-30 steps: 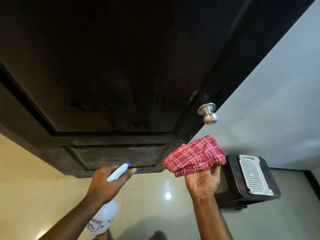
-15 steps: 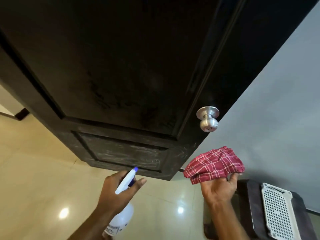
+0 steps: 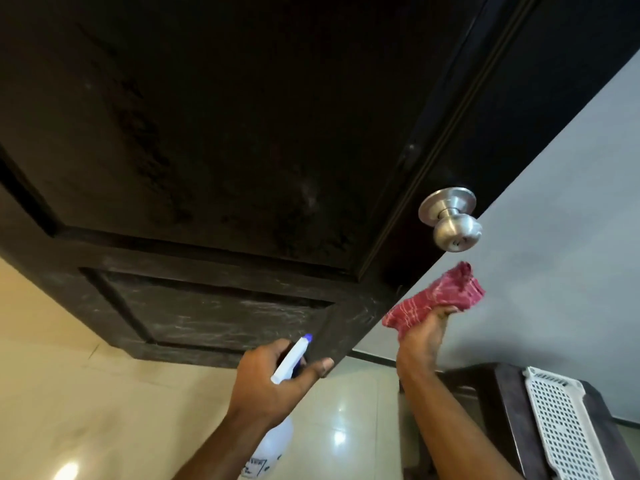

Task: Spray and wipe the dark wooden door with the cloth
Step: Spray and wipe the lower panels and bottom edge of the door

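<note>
Red and blurred with motion: cloth [image 3: 440, 299] bunched in right hand [image 3: 420, 344], fingers curled round its lower edge, raised just beside the latch edge of door [image 3: 242, 133] and just below knob [image 3: 450, 220]. Not touching wood, as far as can be told. Over in left hand [image 3: 266, 382], bottle [image 3: 290, 357] held tight, thumb stretched along its side, blue nozzle tip aimed at lower panel [image 3: 225, 317], near it but apart. Whitish streaks all across that panel; higher up, dull and blotchy. No mist to be seen. Probably the changeover from spraying to wiping, with the first stroke likely at the latch edge.

Against half a second back: cloth higher, closer to knob, turned more edge-on; then flatter and well under it. Left hand and bottle shifted right, nearer door's bottom corner. A full second back: cloth spread wide above the palm, lower still. Stool [image 3: 502, 403] and white grille [image 3: 561, 427] now squeezed into the bottom-right corner, with glossy floor [image 3: 104, 393] opening up at left.
</note>
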